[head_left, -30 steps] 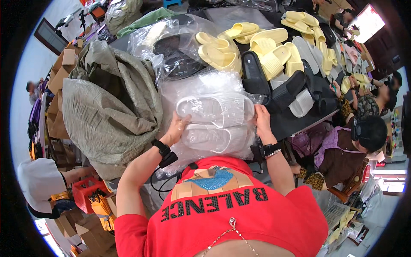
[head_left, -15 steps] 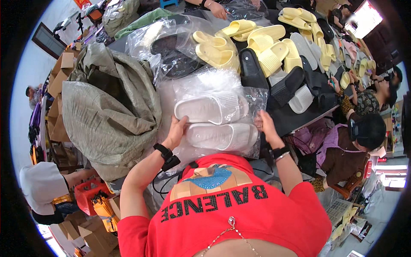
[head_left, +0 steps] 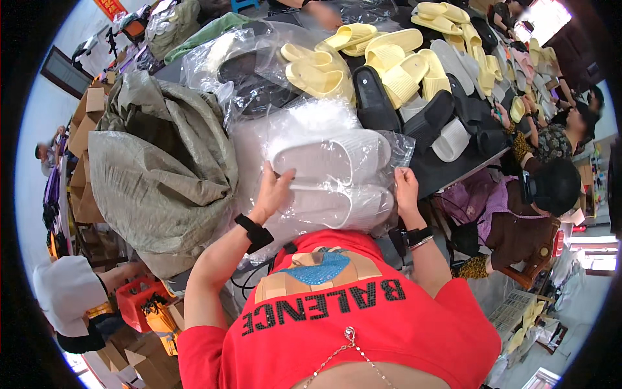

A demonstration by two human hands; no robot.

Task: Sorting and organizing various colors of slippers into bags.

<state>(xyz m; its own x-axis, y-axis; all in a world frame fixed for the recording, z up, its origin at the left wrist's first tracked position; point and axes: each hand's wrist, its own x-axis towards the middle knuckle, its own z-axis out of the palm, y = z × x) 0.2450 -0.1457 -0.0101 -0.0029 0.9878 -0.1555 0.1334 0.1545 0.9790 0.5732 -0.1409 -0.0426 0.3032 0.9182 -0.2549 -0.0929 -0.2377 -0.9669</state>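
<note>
A pair of white slippers [head_left: 324, 163] lies side by side in a clear plastic bag [head_left: 403, 148], toes to the right. At the bag's right edge, my right hand [head_left: 407, 191] pinches the film between thumb and fingers. My left hand [head_left: 272, 193] rests at the heel end, thumb and index finger spread apart against the bag and slippers; its other fingers are partly hidden. Under the slippers is a layer of more clear bags [head_left: 249, 146].
A large grey-green woven sack [head_left: 155, 188] stands on the left. Yellow slippers [head_left: 405, 78], black slippers [head_left: 376, 104] and grey ones cover the dark table [head_left: 470, 175] beyond. Co-workers sit at the right, including a person in a black cap [head_left: 557, 194]. Another person's hand [head_left: 324, 16] reaches in at the far side.
The white slippers have shifted right, deeper into the bag, with film now over their heel ends. My left hand has moved slightly right and its thumb has spread. My right hand stays at the bag's edge.
</note>
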